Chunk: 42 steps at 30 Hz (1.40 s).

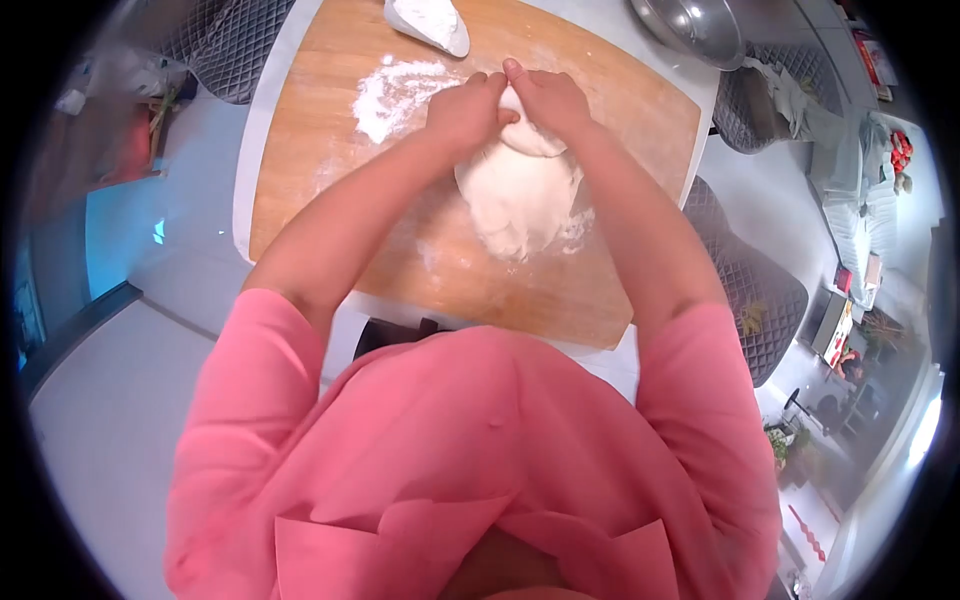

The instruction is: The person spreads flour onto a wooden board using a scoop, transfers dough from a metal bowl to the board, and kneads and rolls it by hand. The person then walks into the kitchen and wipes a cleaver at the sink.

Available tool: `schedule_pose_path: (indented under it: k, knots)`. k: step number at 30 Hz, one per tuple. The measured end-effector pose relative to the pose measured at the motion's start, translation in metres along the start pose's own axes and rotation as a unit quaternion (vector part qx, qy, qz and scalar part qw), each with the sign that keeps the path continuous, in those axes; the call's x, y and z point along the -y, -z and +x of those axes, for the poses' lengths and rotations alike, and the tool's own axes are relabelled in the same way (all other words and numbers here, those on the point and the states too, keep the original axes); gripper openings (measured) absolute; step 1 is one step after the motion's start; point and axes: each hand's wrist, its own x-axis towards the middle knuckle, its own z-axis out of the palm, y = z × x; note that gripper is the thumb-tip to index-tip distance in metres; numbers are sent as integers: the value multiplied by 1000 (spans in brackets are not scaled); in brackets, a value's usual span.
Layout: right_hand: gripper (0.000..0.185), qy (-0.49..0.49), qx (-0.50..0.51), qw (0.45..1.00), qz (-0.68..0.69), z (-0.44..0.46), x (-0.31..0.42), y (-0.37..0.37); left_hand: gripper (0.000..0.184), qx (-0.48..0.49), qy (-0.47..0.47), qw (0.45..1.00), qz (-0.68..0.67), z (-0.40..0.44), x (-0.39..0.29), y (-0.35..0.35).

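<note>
A pale lump of dough point(520, 195) lies on a wooden board point(330, 120), its far edge lifted and folded. My left hand point(468, 113) is closed on the far left part of that fold, its fingers curled over the dough. Beside it, my right hand point(550, 100) grips the far right part, with the thumb pointing away from me. The two hands nearly touch at the top of the dough. Loose white flour point(395, 98) is spread on the board to the left of my left hand.
A white scoop of flour point(428, 22) rests at the board's far edge. A metal bowl point(690, 28) stands at the far right on the white table point(610, 22). Quilted grey chairs point(745, 280) stand around the table.
</note>
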Motion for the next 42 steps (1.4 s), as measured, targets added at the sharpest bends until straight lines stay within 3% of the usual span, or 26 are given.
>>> schedule_pose_path:
  k: [1, 3, 4, 5, 6, 10, 12, 14, 16, 22, 24, 26, 27, 28, 29, 30, 31, 32, 34, 35, 36, 37, 42]
  knots:
    - [60, -65, 122, 990, 41, -18, 28, 41, 37, -44, -30, 998, -21, -26, -10, 5]
    - [58, -47, 220, 974, -21, -42, 47, 70, 42, -118, -120, 985, -47, -72, -21, 3]
    - [57, 50, 131, 983, -122, -63, 53, 66, 47, -145, -181, 971, -52, -94, -19, -4]
    - [47, 108, 26, 986, -124, -84, 46, 40, 52, -136, -199, 967, -87, -116, -18, -6]
    - [32, 109, -70, 991, -28, -106, 42, 16, 56, -129, -216, 960, -121, -131, -17, -8]
    - [25, 202, -240, 950, 15, -117, 44, -29, 63, -143, -129, 975, -114, -130, 2, -28]
    - [27, 181, -219, 959, 10, -92, 40, -36, 62, -201, -41, 978, -39, -94, 15, -36]
    - [25, 182, -176, 967, -29, -62, 36, -35, 58, -204, -52, 977, -30, -64, 21, -20]
    - [23, 167, -157, 972, -47, -41, 30, -34, 52, -131, -44, 990, -8, -42, 24, -10]
    - [20, 158, -177, 969, -63, 13, 15, -34, 45, -84, 17, 996, 31, 6, 27, 1]
    - [24, 150, -191, 968, -71, 29, 14, -35, 46, -21, 61, 997, 41, 17, 22, 12]
    - [35, 111, -274, 930, -218, 36, 15, -38, 45, 1, 78, 996, 35, 21, 20, 20]
    - [50, 62, -270, 931, -239, 31, 27, -35, 43, -4, 70, 997, 36, 16, 18, 20]
    - [50, 66, -274, 929, -239, 24, 33, -28, 40, -14, 61, 997, 40, 14, 19, 21]
    - [55, 0, -114, 966, -232, 20, 36, -17, 40, -21, 57, 997, 43, 8, 20, 20]
    - [60, -68, 56, 972, -218, 10, 45, 0, 40, -51, -4, 998, 47, -2, 25, 16]
    - [65, -30, 109, 964, -240, -5, 50, 23, 39, -77, -62, 994, 48, -14, 32, 9]
    - [65, -32, 110, 964, -239, -18, 44, 37, 39, -75, -63, 994, 49, -28, 36, 1]
    - [56, -68, 164, 969, -172, -35, 35, 57, 44, -215, -234, 943, 100, -60, 40, -13]
    - [56, -70, 165, 969, -172, -51, 26, 43, 44, -214, -235, 943, 98, -77, 41, -21]
    - [45, 32, 9, 994, -108, -73, 9, 14, 46, -233, -247, 939, 64, -94, 43, -27]
    - [35, 135, -147, 979, -39, -85, -2, -5, 48, -253, -256, 933, 31, -105, 41, -31]
    - [20, 165, -196, 966, -21, -70, -19, -26, 52, -221, -191, 956, 26, -86, 15, 1]
